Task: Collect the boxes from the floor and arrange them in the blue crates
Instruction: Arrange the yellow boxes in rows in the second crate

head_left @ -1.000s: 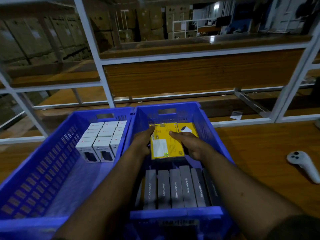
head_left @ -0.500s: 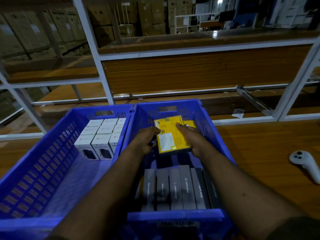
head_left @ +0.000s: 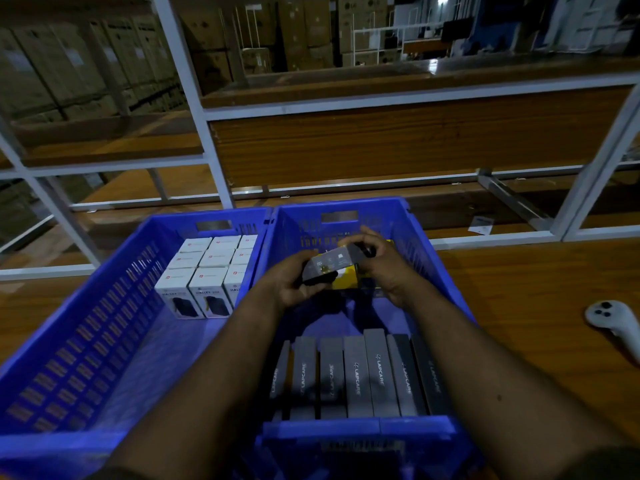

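Two blue crates stand side by side on a wooden surface. The left crate (head_left: 104,306) holds several white boxes (head_left: 207,271) at its far end. The right crate (head_left: 433,271) has a row of grey Lapcare boxes (head_left: 356,372) standing at its near end. Above the right crate's far half, my left hand (head_left: 294,278) and my right hand (head_left: 384,265) both grip a yellow box (head_left: 332,263), turned so its grey edge with a label faces me. Another yellow box (head_left: 349,271) shows just below it.
A white hand controller (head_left: 613,320) lies on the wood to the right of the crates. A white metal rack frame (head_left: 194,109) with wooden shelves rises behind them. A small paper slip (head_left: 481,225) lies on the low shelf at the right.
The yellow box has been lifted and tipped from face-up to edge-on between both hands. The hands have moved slightly toward the crate's far end.
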The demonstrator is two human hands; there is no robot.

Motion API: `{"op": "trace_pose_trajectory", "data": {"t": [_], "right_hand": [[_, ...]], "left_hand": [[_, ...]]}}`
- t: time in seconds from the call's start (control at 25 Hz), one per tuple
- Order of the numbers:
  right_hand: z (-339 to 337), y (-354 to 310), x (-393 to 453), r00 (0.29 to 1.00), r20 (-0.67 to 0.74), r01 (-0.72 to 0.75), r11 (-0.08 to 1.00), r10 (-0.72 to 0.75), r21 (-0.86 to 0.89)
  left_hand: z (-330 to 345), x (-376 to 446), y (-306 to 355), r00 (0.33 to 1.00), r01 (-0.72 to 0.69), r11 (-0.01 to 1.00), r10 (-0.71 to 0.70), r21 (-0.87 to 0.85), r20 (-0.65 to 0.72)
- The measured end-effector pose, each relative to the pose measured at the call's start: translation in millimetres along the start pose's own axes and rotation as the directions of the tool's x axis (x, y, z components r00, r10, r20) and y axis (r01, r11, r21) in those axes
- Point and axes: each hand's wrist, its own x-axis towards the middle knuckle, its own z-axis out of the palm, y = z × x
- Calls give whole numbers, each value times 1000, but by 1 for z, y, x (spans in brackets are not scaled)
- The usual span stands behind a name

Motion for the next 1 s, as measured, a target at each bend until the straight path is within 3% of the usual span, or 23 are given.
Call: {"op": "trace_pose_trajectory", "data": {"t": [0.12,0.2,0.4,0.48,0.68,0.76,0.88,1.0], "right_hand": [[-5,7,9,979,-150,-104,969,139,222],[-6,7,8,951,-157,-201,918,267,343],[-1,7,0,959,-79,-250,945,271,209],[0,6,1,957,-98,-248,944,273,216],[-8,4,5,935,-145,-236,871,325,432],[-11,6,6,919,-149,-268,854,366,445],[-9,5,5,890,-112,-332,797,442,505],[-9,2,4,869,-77,-292,633,488,717]], "left_hand": [[2,1,-2,997,-76,996,77,46,-11],[1,0,-2,991,-130,991,131,42,-19],[4,-8,-5,986,-163,961,156,222,53],[4,-7,-4,980,-185,960,167,210,104],[-2,-2,-1,979,-185,951,156,249,130],[-3,1,3,984,-179,974,178,142,23],[-3,-2,7,975,-221,949,216,-224,-48],[-5,3,2,989,-147,960,149,-236,-10]]}}
